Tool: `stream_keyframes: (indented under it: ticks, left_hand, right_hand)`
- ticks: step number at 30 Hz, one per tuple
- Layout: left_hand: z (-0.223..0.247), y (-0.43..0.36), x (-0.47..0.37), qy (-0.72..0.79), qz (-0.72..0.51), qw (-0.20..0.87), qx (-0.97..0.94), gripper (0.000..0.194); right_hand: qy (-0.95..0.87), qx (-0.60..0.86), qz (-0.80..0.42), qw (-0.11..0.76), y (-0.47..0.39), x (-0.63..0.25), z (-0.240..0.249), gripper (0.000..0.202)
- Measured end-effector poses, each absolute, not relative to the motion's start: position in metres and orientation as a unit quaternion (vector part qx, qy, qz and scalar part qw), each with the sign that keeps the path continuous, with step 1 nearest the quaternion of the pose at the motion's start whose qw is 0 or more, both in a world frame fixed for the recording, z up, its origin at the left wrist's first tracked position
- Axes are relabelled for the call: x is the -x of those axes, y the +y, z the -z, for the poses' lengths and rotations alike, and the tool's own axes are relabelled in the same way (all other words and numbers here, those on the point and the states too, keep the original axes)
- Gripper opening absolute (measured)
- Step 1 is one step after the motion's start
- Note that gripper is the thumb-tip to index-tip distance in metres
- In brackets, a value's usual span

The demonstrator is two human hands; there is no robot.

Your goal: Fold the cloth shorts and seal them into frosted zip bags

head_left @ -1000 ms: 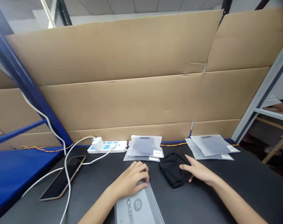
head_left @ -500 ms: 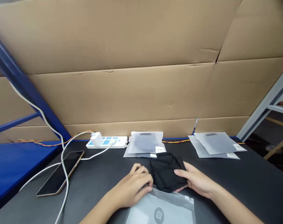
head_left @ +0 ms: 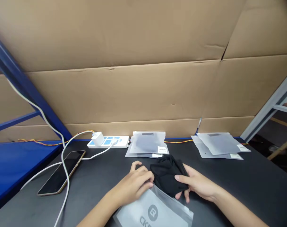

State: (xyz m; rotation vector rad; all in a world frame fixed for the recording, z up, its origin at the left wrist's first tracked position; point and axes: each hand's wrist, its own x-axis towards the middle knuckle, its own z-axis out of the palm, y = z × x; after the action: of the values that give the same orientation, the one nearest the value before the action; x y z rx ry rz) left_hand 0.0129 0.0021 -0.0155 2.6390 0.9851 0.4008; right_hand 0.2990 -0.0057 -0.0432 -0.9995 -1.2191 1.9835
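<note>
Cloth (head_left: 165, 176), black and bunched, is lying at the lower centre of the frame, right at the upper edge of a translucent bag (head_left: 168, 209); whether any of it is sitting inside is not showing clearly. The right hand (head_left: 197, 183) is pinching the cloth from the right, its thumb pressing on top while its fingertips are showing beneath. The left hand (head_left: 138, 186) is pinching the upper left corner of the bag between thumb and curled fingers, its knuckles resting just beside the cloth. The bag, bearing a dark round mark, is running off the bottom of the frame.

Behind the hands, frosted pouches (head_left: 145, 143) with white labels are lying near the middle of the frame, and another overlapping pair (head_left: 214, 143) is lying at the centre right, near a pen (head_left: 198, 126). A white power strip (head_left: 122, 142) is standing left of centre, and a phone (head_left: 55, 179) is lying at the lower left, under a white cable (head_left: 66, 197). Cardboard (head_left: 134, 94) is filling the upper frame.
</note>
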Motion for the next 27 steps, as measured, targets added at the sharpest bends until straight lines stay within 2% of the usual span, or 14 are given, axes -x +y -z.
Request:
stream_keyframes:
  ticks: [6, 13, 15, 20, 24, 27]
  left_hand:
    - [0.021, 0.003, -0.017, 0.38, -0.144, 0.125, -0.905, 0.006]
    - [0.025, 0.005, -0.018, 0.39, -0.174, 0.11, -0.898, 0.009]
    - [0.025, 0.006, -0.017, 0.401, -0.177, 0.114, -0.892, 0.015]
    - [0.023, 0.005, -0.018, 0.41, -0.163, 0.168, -0.881, 0.037]
    - [0.017, 0.001, -0.022, 0.389, -0.151, 0.209, -0.885, 0.037]
    - [0.013, -0.003, -0.025, 0.371, -0.138, 0.232, -0.889, 0.026]
  right_hand:
    - [-0.444, 0.342, -0.785, 0.262, -0.005, -0.301, 0.046, 0.063]
    - [-0.42, 0.331, -0.812, 0.232, -0.009, -0.293, 0.048, 0.057]
    - [-0.421, 0.346, -0.809, 0.22, -0.008, -0.293, 0.048, 0.055]
    - [-0.426, 0.396, -0.795, 0.174, -0.007, -0.298, 0.049, 0.041]
    - [-0.445, 0.484, -0.744, 0.122, -0.008, -0.3, 0.047, 0.037]
    - [-0.484, 0.509, -0.708, 0.073, -0.01, -0.299, 0.044, 0.034]
